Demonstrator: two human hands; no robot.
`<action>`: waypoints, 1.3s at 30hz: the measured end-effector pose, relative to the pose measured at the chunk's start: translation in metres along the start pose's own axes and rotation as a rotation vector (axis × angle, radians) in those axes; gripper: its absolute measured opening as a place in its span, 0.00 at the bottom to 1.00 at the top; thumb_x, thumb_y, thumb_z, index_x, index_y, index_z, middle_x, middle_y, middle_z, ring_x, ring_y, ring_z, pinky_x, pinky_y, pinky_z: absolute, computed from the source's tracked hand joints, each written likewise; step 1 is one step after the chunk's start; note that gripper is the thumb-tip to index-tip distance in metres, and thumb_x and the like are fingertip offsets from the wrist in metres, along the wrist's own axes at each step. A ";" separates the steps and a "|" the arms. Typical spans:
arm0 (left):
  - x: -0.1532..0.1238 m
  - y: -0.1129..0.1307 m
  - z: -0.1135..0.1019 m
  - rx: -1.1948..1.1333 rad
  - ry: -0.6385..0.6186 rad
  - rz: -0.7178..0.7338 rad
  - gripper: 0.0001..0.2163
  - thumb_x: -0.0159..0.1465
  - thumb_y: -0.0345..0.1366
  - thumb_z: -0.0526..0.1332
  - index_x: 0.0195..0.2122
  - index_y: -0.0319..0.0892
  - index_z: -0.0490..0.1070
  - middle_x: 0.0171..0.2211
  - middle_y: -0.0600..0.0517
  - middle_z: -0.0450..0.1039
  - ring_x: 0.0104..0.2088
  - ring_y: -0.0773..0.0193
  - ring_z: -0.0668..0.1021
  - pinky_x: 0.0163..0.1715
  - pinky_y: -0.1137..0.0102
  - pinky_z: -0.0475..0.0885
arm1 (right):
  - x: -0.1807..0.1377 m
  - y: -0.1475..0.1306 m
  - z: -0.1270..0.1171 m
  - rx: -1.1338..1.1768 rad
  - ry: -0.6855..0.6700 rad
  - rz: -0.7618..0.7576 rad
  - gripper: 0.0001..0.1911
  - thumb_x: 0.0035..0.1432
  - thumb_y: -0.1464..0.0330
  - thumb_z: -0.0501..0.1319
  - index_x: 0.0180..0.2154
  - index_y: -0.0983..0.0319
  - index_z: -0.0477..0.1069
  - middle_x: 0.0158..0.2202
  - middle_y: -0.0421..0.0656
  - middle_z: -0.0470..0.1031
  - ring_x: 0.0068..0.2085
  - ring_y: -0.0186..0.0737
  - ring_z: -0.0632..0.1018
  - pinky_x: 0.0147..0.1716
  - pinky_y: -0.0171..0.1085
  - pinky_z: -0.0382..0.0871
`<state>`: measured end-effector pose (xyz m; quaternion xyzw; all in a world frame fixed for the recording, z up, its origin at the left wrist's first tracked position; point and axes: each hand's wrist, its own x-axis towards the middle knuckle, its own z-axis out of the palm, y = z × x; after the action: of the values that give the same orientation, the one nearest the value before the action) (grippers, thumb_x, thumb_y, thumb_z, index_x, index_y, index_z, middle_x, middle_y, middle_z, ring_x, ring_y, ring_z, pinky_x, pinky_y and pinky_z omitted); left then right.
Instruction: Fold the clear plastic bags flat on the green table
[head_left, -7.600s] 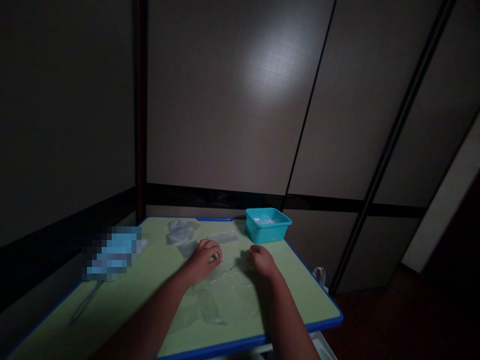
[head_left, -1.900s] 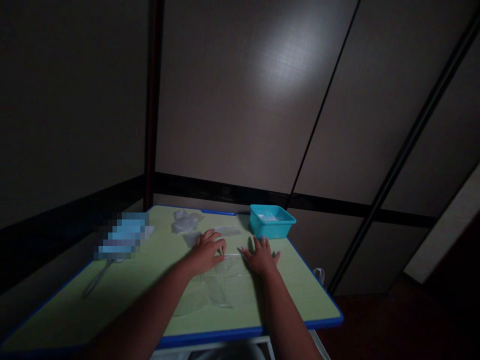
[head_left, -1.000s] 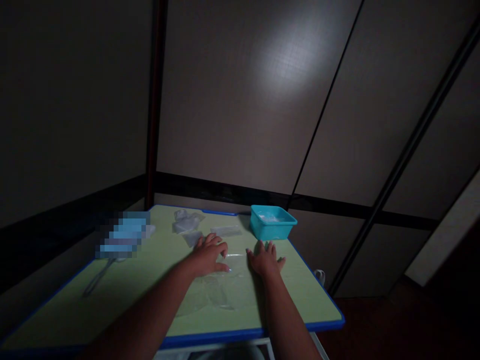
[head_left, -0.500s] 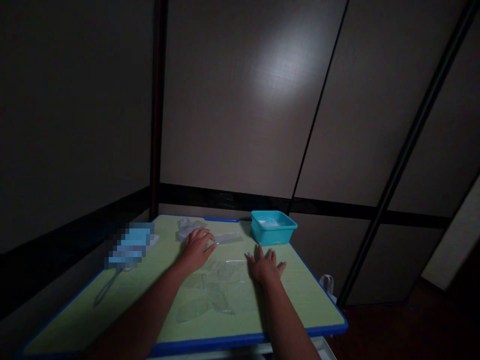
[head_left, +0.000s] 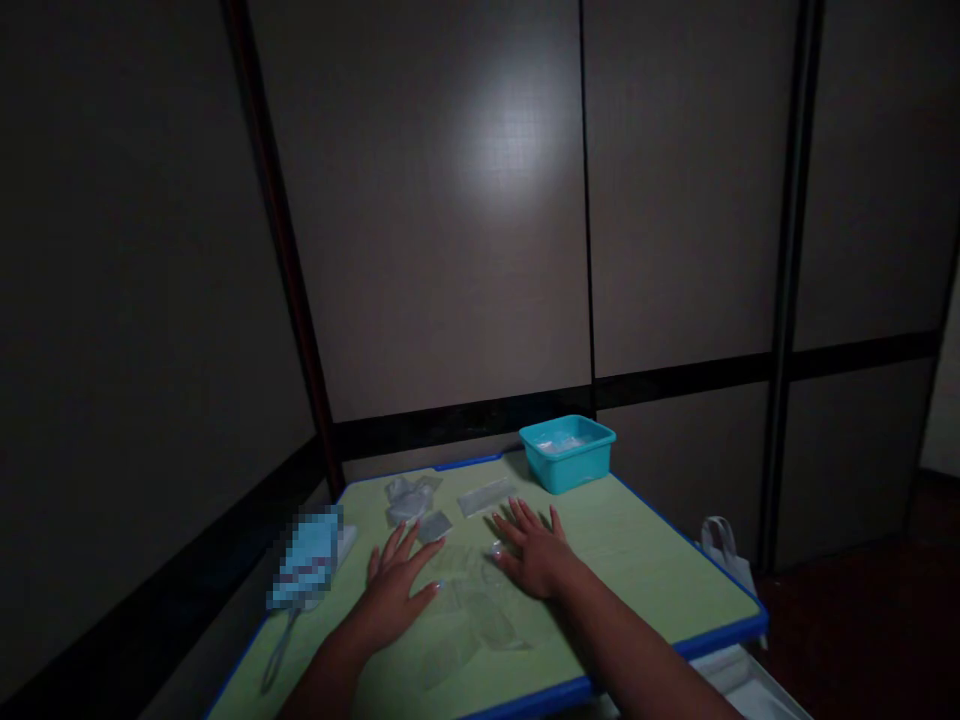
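Note:
My left hand (head_left: 397,590) is over the green tabletop with its fingers spread, holding nothing. Just beyond its fingertips are a small clear plastic piece (head_left: 435,527) and a crumpled heap of clear plastic bags (head_left: 409,498). My right hand (head_left: 534,552) lies with fingers apart at the upper right edge of a large transparent plastic bag (head_left: 480,620), which is spread flat between both arms. A flat clear plastic strip (head_left: 486,496) rests ahead of the right fingertips. Dim light makes the bags' outlines hard to follow.
A turquoise basin (head_left: 571,465) with clear plastic inside stands at the table's far right corner. At the left edge lies a blurred-out blue item (head_left: 307,555) with a cord loop. The table (head_left: 645,560) has a blue rim; a white bag (head_left: 727,550) hangs beyond its right side.
The view has turned and tilted. My left hand has drawn back from the crumpled bags, uncovering the small plastic piece. My right hand has shifted inward over the large bag's edge.

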<state>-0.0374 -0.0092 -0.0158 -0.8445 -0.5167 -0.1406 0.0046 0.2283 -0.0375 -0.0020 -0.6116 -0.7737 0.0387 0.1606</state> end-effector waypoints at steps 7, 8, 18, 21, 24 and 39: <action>-0.001 -0.007 -0.006 -0.029 -0.056 -0.034 0.25 0.58 0.39 0.55 0.57 0.61 0.53 0.63 0.53 0.43 0.62 0.50 0.43 0.54 0.48 0.47 | -0.001 -0.006 0.001 -0.025 -0.121 0.051 0.31 0.58 0.47 0.35 0.60 0.47 0.40 0.64 0.40 0.33 0.63 0.44 0.37 0.53 0.59 0.21; -0.001 -0.008 -0.006 -0.029 -0.042 -0.045 0.24 0.59 0.40 0.54 0.57 0.60 0.53 0.63 0.53 0.44 0.62 0.51 0.43 0.54 0.48 0.47 | -0.001 -0.007 0.001 -0.029 -0.123 0.051 0.31 0.57 0.47 0.35 0.60 0.46 0.39 0.64 0.39 0.33 0.63 0.45 0.36 0.53 0.59 0.21; 0.007 -0.013 0.003 0.070 0.195 -0.235 0.18 0.62 0.44 0.48 0.53 0.56 0.62 0.60 0.51 0.53 0.61 0.53 0.49 0.53 0.48 0.47 | 0.000 -0.019 0.000 -0.077 -0.134 0.041 0.31 0.57 0.46 0.35 0.60 0.45 0.38 0.64 0.38 0.33 0.63 0.46 0.36 0.54 0.59 0.25; 0.007 -0.013 -0.001 0.088 0.259 -0.301 0.18 0.62 0.45 0.48 0.51 0.52 0.63 0.59 0.49 0.55 0.60 0.53 0.50 0.52 0.50 0.49 | 0.000 -0.021 0.001 -0.094 -0.128 0.039 0.31 0.56 0.45 0.35 0.60 0.45 0.38 0.64 0.38 0.33 0.63 0.47 0.37 0.54 0.59 0.25; 0.006 -0.009 -0.003 0.038 0.264 -0.284 0.19 0.62 0.46 0.48 0.52 0.52 0.63 0.59 0.49 0.56 0.60 0.54 0.52 0.52 0.51 0.49 | -0.001 -0.023 -0.001 -0.101 -0.120 0.032 0.31 0.56 0.45 0.35 0.60 0.45 0.39 0.64 0.38 0.34 0.63 0.46 0.37 0.54 0.59 0.26; 0.000 -0.018 -0.002 -0.088 0.041 -0.141 0.34 0.51 0.52 0.59 0.59 0.57 0.51 0.64 0.48 0.40 0.62 0.48 0.41 0.54 0.46 0.44 | 0.001 -0.020 -0.005 -0.145 -0.138 0.077 0.29 0.58 0.47 0.34 0.60 0.43 0.37 0.64 0.36 0.34 0.63 0.44 0.38 0.55 0.59 0.29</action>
<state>-0.0539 -0.0014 -0.0166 -0.8024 -0.5679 -0.1806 -0.0318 0.2114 -0.0425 0.0082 -0.6467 -0.7598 0.0305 0.0605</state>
